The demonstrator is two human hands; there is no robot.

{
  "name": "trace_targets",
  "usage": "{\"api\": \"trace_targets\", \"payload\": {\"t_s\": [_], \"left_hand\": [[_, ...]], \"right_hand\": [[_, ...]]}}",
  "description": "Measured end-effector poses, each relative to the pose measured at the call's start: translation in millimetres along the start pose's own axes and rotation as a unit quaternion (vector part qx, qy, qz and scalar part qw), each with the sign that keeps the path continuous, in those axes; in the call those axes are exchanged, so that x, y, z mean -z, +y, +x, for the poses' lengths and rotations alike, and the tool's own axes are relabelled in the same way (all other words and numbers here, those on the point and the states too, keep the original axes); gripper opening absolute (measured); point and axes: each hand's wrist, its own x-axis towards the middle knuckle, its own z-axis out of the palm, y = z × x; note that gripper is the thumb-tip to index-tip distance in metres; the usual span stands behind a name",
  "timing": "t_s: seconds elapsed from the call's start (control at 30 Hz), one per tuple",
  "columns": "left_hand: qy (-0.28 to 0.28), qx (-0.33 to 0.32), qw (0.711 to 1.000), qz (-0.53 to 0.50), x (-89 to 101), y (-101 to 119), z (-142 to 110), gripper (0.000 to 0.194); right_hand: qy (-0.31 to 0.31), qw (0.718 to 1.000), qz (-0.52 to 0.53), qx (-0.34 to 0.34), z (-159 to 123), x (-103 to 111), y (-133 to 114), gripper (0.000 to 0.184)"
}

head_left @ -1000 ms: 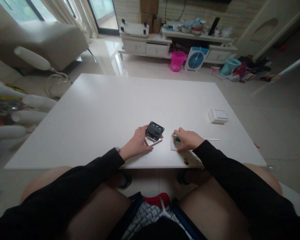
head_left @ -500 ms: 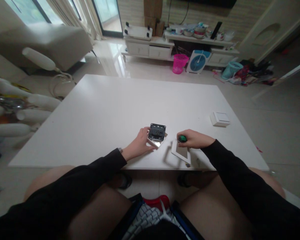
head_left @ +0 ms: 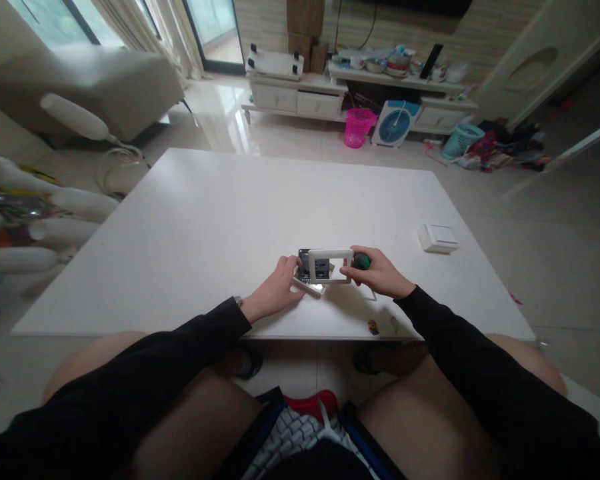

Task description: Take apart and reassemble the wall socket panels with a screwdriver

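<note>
My left hand (head_left: 275, 287) is closed on a dark square switch module (head_left: 321, 268), which leans over a white base piece (head_left: 307, 288) at the table's front. My right hand (head_left: 377, 272) pinches a white rectangular switch frame (head_left: 333, 253) by its right edge. The frame stands upright in front of the module, which shows through its opening; whether the two touch I cannot tell. Tucked in the same hand is a green-and-black screwdriver handle (head_left: 361, 261), with a thin shaft seemingly pointing down.
Small yellowish-dark parts (head_left: 373, 327) lie near the front edge of the white table (head_left: 220, 220). A stacked white switch (head_left: 437, 238) sits at the right. Beyond the table stand a pink basket (head_left: 359, 128), a blue fan (head_left: 395, 124) and a low cabinet (head_left: 280, 97).
My right hand has lifted the white frame from the tabletop, turned it upright and brought it left, in front of the dark module. My left hand has stayed nearly still.
</note>
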Motion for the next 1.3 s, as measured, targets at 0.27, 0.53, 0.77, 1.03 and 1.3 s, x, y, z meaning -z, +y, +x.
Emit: {"api": "trace_targets", "payload": {"t_s": [0.27,0.53,0.77,1.03,1.3], "left_hand": [[0.006,0.006,1.0,0.021,0.2,3,0,0.044],[0.019,0.008,1.0,0.018,1.1,3,1,0.045],[0.02,0.014,1.0,0.004,-0.8,2,-3,0.059],[0.051,-0.004,0.998,0.034,-5.0,9,-10,0.091],[0.106,0.032,0.99,0.086,-7.0,2,-9,0.096]], "right_hand": [[0.066,0.997,-0.01,-0.049,15,-27,36,0.02],[0.07,0.982,-0.147,-0.091,11,-25,39,0.038],[0.024,0.978,-0.15,-0.143,13,-26,40,0.026],[-0.044,0.979,0.008,-0.198,6,-41,35,0.04],[-0.061,0.976,0.005,-0.209,2,-41,25,0.046]]}}
